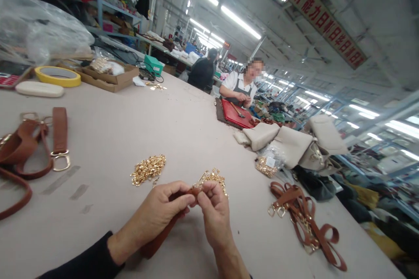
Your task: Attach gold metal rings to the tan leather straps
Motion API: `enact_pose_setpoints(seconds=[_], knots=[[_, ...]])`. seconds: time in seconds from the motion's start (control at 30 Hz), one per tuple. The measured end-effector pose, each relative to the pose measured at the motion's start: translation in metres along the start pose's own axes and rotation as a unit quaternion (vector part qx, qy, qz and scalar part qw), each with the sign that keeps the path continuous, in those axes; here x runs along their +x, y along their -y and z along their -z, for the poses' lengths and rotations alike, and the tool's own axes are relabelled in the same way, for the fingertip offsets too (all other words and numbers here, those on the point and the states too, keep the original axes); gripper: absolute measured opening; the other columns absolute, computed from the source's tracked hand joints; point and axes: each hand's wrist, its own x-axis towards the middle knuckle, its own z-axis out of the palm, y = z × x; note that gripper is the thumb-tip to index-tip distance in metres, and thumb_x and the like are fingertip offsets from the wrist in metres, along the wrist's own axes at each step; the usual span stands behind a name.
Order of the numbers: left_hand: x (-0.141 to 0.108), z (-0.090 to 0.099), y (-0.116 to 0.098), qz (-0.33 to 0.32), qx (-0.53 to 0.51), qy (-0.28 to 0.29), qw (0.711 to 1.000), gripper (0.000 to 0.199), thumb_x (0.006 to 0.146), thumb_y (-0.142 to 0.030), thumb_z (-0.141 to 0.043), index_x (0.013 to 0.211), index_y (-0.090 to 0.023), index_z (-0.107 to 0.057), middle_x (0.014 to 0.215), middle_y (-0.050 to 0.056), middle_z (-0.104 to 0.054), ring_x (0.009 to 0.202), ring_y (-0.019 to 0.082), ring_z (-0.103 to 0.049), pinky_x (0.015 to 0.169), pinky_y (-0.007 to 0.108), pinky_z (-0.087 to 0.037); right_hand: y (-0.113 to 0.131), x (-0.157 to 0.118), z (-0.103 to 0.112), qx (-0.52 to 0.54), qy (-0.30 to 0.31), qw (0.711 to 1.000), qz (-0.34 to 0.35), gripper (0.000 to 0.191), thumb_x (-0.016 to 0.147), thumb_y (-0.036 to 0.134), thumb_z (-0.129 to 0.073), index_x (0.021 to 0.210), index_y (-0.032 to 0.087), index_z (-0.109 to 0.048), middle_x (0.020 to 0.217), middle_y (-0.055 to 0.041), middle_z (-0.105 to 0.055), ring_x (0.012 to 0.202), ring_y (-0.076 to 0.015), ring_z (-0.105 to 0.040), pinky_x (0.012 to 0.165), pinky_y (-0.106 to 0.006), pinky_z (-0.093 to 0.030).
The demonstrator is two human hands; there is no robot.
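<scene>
Pinching a brown strap over the bench, the worker's left hand and right hand meet at its upper end, and from where I stand two heaps of gold fittings lie just beyond them, with a tangle of straps off to the worker's right.

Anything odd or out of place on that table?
Nothing clearly damaged. Slightly odd: gold metal pieces lie in loose piles directly on the tabletop, and the brown straps at right are tangled. Dark strips at left, maybe old tape, stand out against the pale surface.
</scene>
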Motion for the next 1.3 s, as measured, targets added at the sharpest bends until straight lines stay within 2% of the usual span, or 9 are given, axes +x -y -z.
enact_pose_setpoints(seconds=[0.13,0.23,0.47,0.63,0.77,0.93,1.03,1.17,1.3], knots=[[0.002,0.004,0.009,-0.048,0.056,-0.004,0.997,0.021,0.083,-0.04,-0.061,0.091,-0.024,-0.071,0.088,0.001,-0.072,0.082,0.02,-0.064,0.075,0.025,-0.049,0.002,-0.001,-0.01,0.001,0.018,1.0,-0.021,0.033,0.077,0.033,-0.074,0.105,0.022,-0.06,0.098,-0.0032,-0.067,0.087,-0.0184,-0.063,0.077,-0.03,-0.052],[0.005,0.007,0.018,-0.08,0.102,-0.01,0.992,0.021,0.081,-0.042,-0.063,0.093,-0.027,-0.073,0.096,0.0,-0.074,0.095,0.024,-0.065,0.086,0.025,-0.048,0.012,-0.002,-0.019,-0.037,0.071,0.997,-0.012,0.028,0.083,0.04,-0.065,0.103,0.02,-0.068,0.098,-0.0045,-0.069,0.093,-0.0222,-0.063,0.084,-0.033,-0.05],[0.001,-0.002,0.022,-0.087,0.135,-0.081,0.984,0.02,0.078,-0.038,-0.067,0.091,-0.026,-0.074,0.09,0.001,-0.075,0.088,0.023,-0.067,0.079,0.024,-0.049,0.018,-0.004,-0.02,-0.001,0.071,0.997,-0.027,0.03,0.082,0.045,-0.065,0.096,0.02,-0.075,0.087,-0.0024,-0.071,0.085,-0.022,-0.065,0.082,-0.032,-0.05],[0.001,-0.006,0.007,-0.025,-0.031,-0.048,0.998,0.022,0.079,-0.035,-0.067,0.094,-0.022,-0.075,0.089,0.002,-0.075,0.087,0.021,-0.067,0.081,0.027,-0.051,-0.002,0.002,-0.011,0.033,0.087,0.993,-0.074,0.038,0.084,0.048,-0.065,0.106,0.019,-0.071,0.092,-0.0046,-0.07,0.085,-0.0202,-0.065,0.082,-0.033,-0.052],[0.007,-0.002,0.0,0.028,-0.161,-0.051,0.985,0.026,0.075,-0.037,-0.073,0.092,-0.017,-0.077,0.079,0.004,-0.074,0.074,0.018,-0.066,0.072,0.027,-0.053,-0.01,0.006,-0.007,0.038,0.068,0.992,-0.1,0.052,0.081,0.054,-0.065,0.119,0.019,-0.063,0.094,-0.0067,-0.07,0.079,-0.0198,-0.067,0.07,-0.032,-0.055],[0.003,-0.004,0.004,0.019,-0.147,-0.075,0.986,0.027,0.072,-0.036,-0.074,0.085,-0.013,-0.078,0.071,0.004,-0.069,0.063,0.014,-0.058,0.058,0.022,-0.045,-0.007,0.001,-0.009,-0.095,0.07,0.993,-0.029,0.034,0.085,0.049,-0.062,0.096,0.018,-0.072,0.082,-0.0028,-0.069,0.078,-0.0191,-0.064,0.072,-0.028,-0.052],[0.003,-0.008,0.006,0.013,-0.104,-0.081,0.991,0.032,0.07,-0.039,-0.069,0.081,-0.01,-0.078,0.062,0.004,-0.065,0.055,0.011,-0.051,0.053,0.022,-0.041,-0.012,0.0,-0.006,-0.115,0.037,0.992,-0.047,0.033,0.081,0.047,-0.066,0.097,0.019,-0.073,0.085,-0.0033,-0.071,0.083,-0.0217,-0.066,0.077,-0.029,-0.052],[0.007,-0.004,0.002,-0.007,-0.009,-0.144,0.99,0.032,0.071,-0.031,-0.063,0.088,-0.008,-0.076,0.063,0.003,-0.064,0.054,0.011,-0.051,0.049,0.021,-0.038,-0.024,0.008,0.011,0.018,-0.057,0.982,-0.177,0.046,0.064,0.053,-0.078,0.092,0.017,-0.072,0.081,-0.006,-0.072,0.074,-0.0233,-0.068,0.063,-0.029,-0.056],[-0.001,0.028,-0.018,-0.048,0.127,-0.213,0.968,0.029,0.076,-0.028,-0.056,0.094,-0.012,-0.074,0.078,0.006,-0.069,0.068,0.015,-0.059,0.059,0.023,-0.045,-0.017,0.023,0.049,0.109,-0.208,0.942,-0.238,0.044,0.047,0.044,-0.085,0.08,0.02,-0.069,0.071,-0.0038,-0.068,0.062,-0.0194,-0.066,0.055,-0.031,-0.057]])
